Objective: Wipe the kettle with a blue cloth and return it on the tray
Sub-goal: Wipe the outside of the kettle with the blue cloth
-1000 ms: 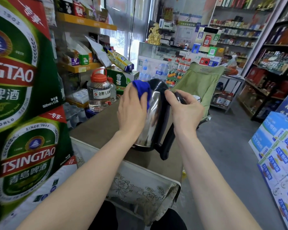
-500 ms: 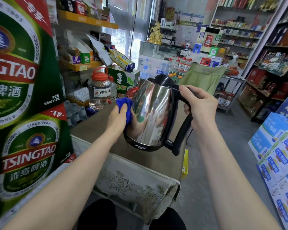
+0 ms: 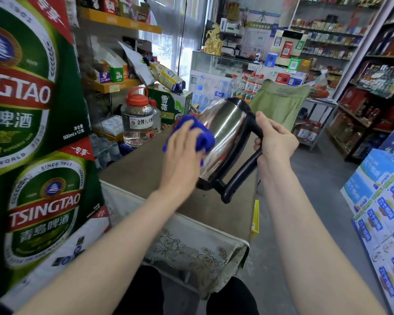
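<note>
Kettle (image 3: 223,137) — blue cloth (image 3: 201,137) against it

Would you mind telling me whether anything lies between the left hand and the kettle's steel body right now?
Yes, only the blue cloth: the left hand presses it against the side of the kettle, which the right hand holds tilted by its black handle above the table.

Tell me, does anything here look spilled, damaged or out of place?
No spill or damage shows. The kettle is tilted in the air, held by the right hand, while the left hand presses the blue cloth on it.
</note>
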The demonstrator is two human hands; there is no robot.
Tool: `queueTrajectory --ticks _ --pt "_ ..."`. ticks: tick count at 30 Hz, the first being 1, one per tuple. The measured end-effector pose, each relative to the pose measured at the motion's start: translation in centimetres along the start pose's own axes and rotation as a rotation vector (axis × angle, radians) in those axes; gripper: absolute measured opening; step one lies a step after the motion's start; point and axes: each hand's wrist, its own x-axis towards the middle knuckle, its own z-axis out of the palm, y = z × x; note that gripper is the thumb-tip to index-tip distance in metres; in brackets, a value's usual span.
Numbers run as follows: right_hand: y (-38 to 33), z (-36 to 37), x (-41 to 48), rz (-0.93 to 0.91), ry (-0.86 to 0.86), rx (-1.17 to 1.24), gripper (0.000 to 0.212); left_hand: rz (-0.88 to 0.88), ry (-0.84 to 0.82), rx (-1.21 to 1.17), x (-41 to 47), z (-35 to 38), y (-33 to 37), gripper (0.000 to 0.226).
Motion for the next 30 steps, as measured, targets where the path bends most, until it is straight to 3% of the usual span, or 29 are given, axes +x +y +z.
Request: queueTrajectory --ticks 4,7,9,11,15,20,24,27,30 --pt "0.6 0.4 -0.1 0.028 0.05 -0.02 0.023 0.117 -0.095 0.099 -4.9 3.0 -0.8 0.037" --pt "0.8 -0.2 -0.5 0.035 0.03 0.026 0.019 0.291 -0.041 0.29 -4.2 3.1 -2.6 0.042" --pt "0.5 -0.5 -0.5 0.05 0.04 0.073 0.021 0.314 0.014 0.281 -2.7 2.3 -2.8 0.049" --pt "-0.2 -0.7 -0.2 0.04 0.042 0.091 0.03 0.19 0.063 0.179 -1.3 1.2 -2.1 0.048" --pt "-1.2 -1.0 -0.1 -0.044 -0.072 0.004 0.039 -0.268 0.052 -0.188 2.6 -0.8 -2.6 0.029" --pt "-0.8 -1.4 -0.6 -0.112 -0.247 -0.04 0.033 -0.348 -0.085 -0.366 4.3 -1.8 -3.8 0.04" --pt "-0.5 -0.8 -0.5 -0.118 -0.236 -0.053 0.028 -0.238 0.026 -0.392 4.1 -2.6 -2.2 0.034" --pt "0.3 -0.1 -1.0 -0.128 -0.211 -0.103 0.031 -0.028 0.11 -0.263 3.0 -2.7 0.0 0.027" --pt "1.0 0.1 -1.7 -0.138 -0.191 -0.126 0.029 0.211 0.101 -0.064 2.1 -1.9 0.5 0.036"
